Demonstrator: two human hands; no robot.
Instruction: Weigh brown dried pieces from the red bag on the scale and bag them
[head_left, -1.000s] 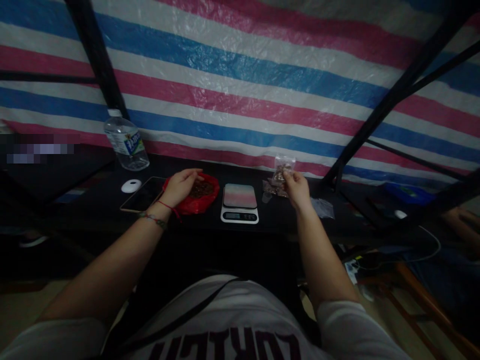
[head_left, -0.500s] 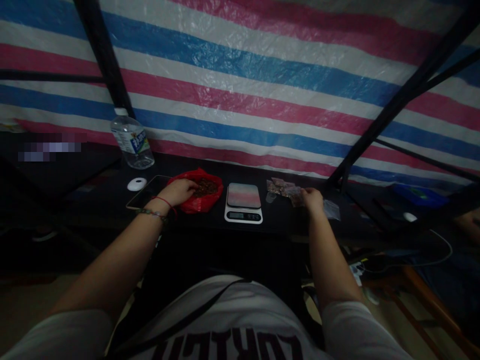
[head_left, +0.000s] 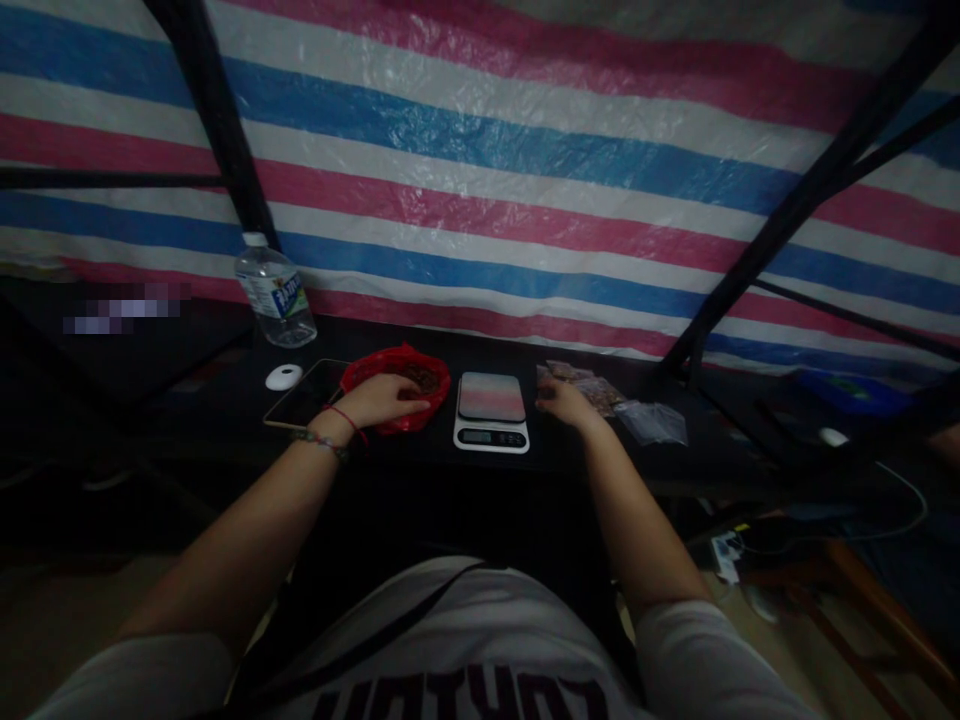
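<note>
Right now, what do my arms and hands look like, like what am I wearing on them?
Both forearms are bare, with short light-coloured sleeves ending at the upper arms. The left hand has a thin red string around its wrist and, just behind it, a bracelet of small mixed-colour beads. The right hand and its wrist show no jewellery. No gloves and no rings are visible in this dim light.

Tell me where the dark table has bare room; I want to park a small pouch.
Bare table runs along the near edge, before the scale and right hand. The far strip behind is free. Crowded: left hand in the red bag, phone, pouches.
</note>
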